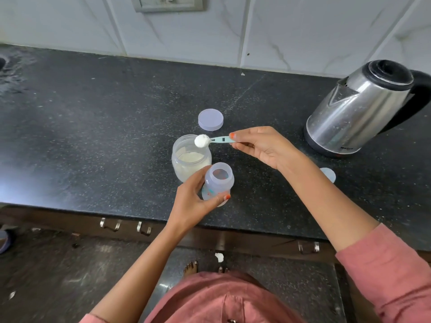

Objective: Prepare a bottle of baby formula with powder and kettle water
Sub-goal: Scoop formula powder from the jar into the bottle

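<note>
We see the left hand (193, 199) with its grip closed round the lower body of the baby bottle (219, 180), thumb across the front and fingers wrapped behind. The bottle is uncapped, its mouth facing up, and it sits just in front of the powder jar (190, 159); we cannot tell whether its base rests on the tabletop (93, 136) or is lifted a little.

The right hand (261, 148) pinches the end of the handle of a pale green scoop (221, 139) between thumb and fingertips. The scoop lies roughly level, and its bowl, heaped with white powder, hangs over the rim of the open jar. The jar is clear, stands upright on the dark speckled tabletop and is partly filled with cream-coloured powder.

The jar's round lid (210, 119) lies flat just behind it. A steel kettle (359, 108) with a black handle and a black lid stands well apart at the right, close to the tiled wall. A small pale round piece (328, 174) shows on the tabletop, partly hidden behind the right forearm; we cannot tell what it is.
</note>
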`<state>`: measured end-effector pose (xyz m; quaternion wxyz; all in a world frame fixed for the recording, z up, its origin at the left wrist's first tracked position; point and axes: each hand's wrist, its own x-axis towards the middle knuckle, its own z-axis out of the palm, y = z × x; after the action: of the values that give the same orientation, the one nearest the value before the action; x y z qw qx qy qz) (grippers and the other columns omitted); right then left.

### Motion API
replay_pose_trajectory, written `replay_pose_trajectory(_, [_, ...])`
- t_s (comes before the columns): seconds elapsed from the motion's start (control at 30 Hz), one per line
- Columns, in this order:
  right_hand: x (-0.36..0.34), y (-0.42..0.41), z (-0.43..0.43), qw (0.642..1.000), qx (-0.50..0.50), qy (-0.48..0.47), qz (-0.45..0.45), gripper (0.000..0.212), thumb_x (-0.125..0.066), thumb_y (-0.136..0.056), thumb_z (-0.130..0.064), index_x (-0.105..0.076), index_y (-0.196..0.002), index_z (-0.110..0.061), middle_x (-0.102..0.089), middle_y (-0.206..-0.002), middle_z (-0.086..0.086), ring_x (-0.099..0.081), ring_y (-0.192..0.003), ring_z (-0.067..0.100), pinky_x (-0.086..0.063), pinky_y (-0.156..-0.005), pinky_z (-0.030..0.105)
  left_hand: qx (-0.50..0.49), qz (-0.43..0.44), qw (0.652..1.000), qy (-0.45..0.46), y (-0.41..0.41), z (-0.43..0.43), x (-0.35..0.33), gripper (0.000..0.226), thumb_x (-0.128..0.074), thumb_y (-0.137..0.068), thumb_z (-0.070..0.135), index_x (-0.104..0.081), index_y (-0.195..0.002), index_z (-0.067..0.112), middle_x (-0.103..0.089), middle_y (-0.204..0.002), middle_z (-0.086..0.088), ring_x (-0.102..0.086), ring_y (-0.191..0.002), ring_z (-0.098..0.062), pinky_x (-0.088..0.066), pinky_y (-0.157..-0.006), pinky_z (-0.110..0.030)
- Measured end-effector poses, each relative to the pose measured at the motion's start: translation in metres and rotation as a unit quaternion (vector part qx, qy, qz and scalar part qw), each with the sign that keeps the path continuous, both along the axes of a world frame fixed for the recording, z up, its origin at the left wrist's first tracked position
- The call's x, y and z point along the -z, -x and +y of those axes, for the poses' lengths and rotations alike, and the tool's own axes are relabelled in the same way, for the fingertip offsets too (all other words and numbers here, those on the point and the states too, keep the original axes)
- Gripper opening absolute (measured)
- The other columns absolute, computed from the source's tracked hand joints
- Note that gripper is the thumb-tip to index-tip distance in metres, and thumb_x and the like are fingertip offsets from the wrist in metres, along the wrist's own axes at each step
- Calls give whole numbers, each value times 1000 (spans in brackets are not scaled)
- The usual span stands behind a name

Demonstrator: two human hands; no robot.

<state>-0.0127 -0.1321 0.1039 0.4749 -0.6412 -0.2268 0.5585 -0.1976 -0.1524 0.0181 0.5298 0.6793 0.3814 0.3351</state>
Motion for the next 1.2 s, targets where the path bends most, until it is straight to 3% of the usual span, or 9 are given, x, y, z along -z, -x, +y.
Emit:
replay_pose_trajectory(0.23, [-1,14,-4,999,33,-4,10,10,-67,-79,-2,-67,-88,-1,-67,-83,8,-65,-72,11,-52,-55,12,-68,-10,997,-32,37,5,-10,54,-75,-58,44,-52,-107,48,-63,-107,21,-59,-105,1,-46,-88,-15])
replay_pose_trajectory(0.4, [-4,21,-6,999,41,-11,-1,9,-67,-78,-3,-67,-87,-3,-68,-86,8,-65,-75,12,-54,-59,13,-122,2,991,-58,57,18,-15,55,-75,-59,44,-52,-109,47,-62,-113,16,-59,-107,-4,-48,-89,-25])
replay_pose_trajectory(0.6, [-11,26,-9,998,50,-29,-19,10,-68,-78,-4,-68,-88,-5,-68,-86,6,-65,-72,9,-53,-60,12,-146,69,983,-87,64,39,-22,54,-82,-67,25,-50,-102,51,-57,-99,24,-53,-93,14,-39,-78,-3])
replay_pose_trajectory(0.77, [-21,28,-10,996,60,-56,-30,8,-68,-79,-5,-68,-87,-5,-68,-83,4,-65,-67,7,-53,-62,12,-143,87,982,-90,61,49,-29,51,-80,-68,30,-58,-113,36,-60,-100,15,-55,-94,6,-38,-76,0])
replay_pose_trajectory(1.03, [-30,43,-6,992,39,-87,-80,4,-67,-79,-3,-69,-82,-5,-67,-76,4,-65,-55,3,-54,-60,11,-140,90,983,-75,53,54,-37,52,-79,-69,34,-61,-117,29,-66,-107,10,-59,-99,-4,-46,-84,-17])
replay_pose_trajectory(1.2, [-29,46,-4,980,27,-115,-158,5,-68,-79,-4,-70,-84,-5,-68,-73,4,-63,-53,2,-53,-61,11,-137,79,985,-64,50,53,-43,46,-79,-71,32,-63,-114,30,-68,-102,12,-61,-95,-3,-48,-81,-16])
